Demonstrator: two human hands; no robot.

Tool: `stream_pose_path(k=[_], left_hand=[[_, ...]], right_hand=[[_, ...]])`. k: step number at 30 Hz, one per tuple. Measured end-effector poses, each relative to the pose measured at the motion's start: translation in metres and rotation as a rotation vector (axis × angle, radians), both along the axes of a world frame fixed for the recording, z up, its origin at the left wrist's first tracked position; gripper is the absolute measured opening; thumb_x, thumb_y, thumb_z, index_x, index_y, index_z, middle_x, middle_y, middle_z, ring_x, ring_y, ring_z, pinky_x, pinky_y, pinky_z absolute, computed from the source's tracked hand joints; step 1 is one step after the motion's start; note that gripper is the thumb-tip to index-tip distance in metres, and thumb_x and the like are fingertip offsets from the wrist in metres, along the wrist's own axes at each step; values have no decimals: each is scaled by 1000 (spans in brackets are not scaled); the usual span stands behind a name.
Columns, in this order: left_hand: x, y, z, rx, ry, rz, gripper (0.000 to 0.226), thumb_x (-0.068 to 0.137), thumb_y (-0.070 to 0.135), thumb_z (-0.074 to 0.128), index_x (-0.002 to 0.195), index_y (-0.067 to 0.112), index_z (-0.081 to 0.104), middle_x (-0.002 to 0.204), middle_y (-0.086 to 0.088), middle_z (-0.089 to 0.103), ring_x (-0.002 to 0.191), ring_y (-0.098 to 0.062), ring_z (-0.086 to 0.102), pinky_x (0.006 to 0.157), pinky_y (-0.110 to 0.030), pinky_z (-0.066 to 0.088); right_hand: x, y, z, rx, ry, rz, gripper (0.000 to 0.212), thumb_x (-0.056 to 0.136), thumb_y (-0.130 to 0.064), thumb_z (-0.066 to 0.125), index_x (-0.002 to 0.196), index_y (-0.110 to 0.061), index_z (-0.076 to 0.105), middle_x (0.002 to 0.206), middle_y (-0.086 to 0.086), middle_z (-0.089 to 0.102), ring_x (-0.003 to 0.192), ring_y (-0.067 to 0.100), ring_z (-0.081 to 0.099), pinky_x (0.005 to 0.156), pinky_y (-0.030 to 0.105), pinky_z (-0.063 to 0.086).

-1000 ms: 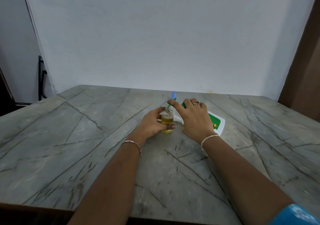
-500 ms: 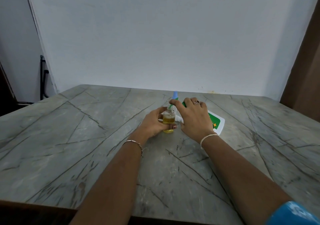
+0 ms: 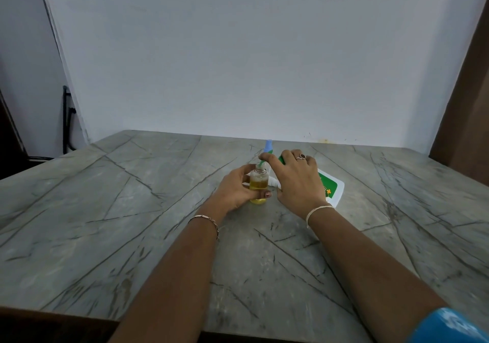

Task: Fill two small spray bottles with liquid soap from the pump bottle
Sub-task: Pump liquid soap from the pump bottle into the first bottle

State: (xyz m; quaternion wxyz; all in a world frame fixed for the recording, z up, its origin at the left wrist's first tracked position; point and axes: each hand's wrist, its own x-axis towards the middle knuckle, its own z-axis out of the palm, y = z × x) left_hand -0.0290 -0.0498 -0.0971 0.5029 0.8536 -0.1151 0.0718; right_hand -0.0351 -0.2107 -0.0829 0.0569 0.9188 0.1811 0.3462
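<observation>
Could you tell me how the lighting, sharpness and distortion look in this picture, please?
Head view: dim, even light with no glare on the table; the wall corner at left leans from wide-angle distortion; the blue sleeve at lower right is blurred; the small spray bottle reads fairly sharp.

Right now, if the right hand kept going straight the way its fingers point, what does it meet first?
The right hand grips the green pump head, pointing forward-left above the small bottle held by the left hand. Just past its fingertips stands a blue-tipped object, probably first in line; depth unclear.
</observation>
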Motion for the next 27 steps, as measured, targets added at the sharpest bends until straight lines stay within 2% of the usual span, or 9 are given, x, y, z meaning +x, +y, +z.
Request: stream_pose_path(k=[5,12,17,20,27], left_hand=[[2,1,-1,-10,3,5,76,65,28,87,132,24,51,126,-5,63,117,-23,57,104,-44,46],[2,0,-1,-5,5,9,77,66,28,86,134,23,50,128,-5,62,120,-23,55,105,-43,44],[0,1,0,-15,6,-1,75,67,25,85,134,23,49,126,-4,63,116,-21,57,101,-35,46],[1,1,-1,-21,6,2,75,66,26,86,133,24,50,124,-4,64,116,-21,58,103,-39,46],[3,0,0,9,7,22,77,67,29,85,135,24,49,129,-4,61,119,-21,55,105,-39,44]], right_hand=[[0,-4,-1,-6,3,22,82,78,-23,67,139,-38,15,120,8,52,115,30,47,97,45,38],[-1,-7,-2,-30,-7,13,86,79,-21,66,143,-39,10,118,9,52,113,31,48,97,45,39],[2,-2,-2,-7,-26,16,84,72,-19,71,137,-37,20,113,9,55,108,31,50,92,46,41],[3,-1,-2,4,-49,29,84,69,-19,74,135,-35,25,108,9,56,104,32,52,89,47,42],[0,-6,-5,-27,-64,36,93,68,-17,74,139,-37,18,107,11,58,103,33,54,88,47,44]])
